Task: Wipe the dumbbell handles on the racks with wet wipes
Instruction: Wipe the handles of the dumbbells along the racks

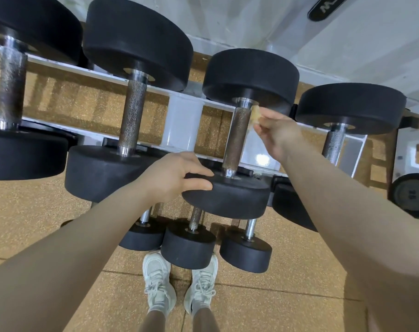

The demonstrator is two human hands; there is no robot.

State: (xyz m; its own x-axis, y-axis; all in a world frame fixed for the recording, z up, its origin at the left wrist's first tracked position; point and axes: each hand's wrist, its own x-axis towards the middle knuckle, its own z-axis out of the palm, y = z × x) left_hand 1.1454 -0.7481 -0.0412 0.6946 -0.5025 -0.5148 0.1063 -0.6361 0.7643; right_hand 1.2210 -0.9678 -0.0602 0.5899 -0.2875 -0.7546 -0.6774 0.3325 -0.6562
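Gym rack (179,121) | right hand (279,135) pinches wipe (255,114) (yellowed) | left hand (175,178) spread on dumbbell (237,130)

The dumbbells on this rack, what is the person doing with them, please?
A person is cleaning them. The right hand pinches a small crumpled wipe against the top of one dumbbell's knurled handle. The left hand rests on that dumbbell's near weight head. The other dumbbells lie untouched.

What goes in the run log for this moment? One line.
left hand: rests on dumbbell head | right hand: pinches wipe beside handle | rack: upper tier
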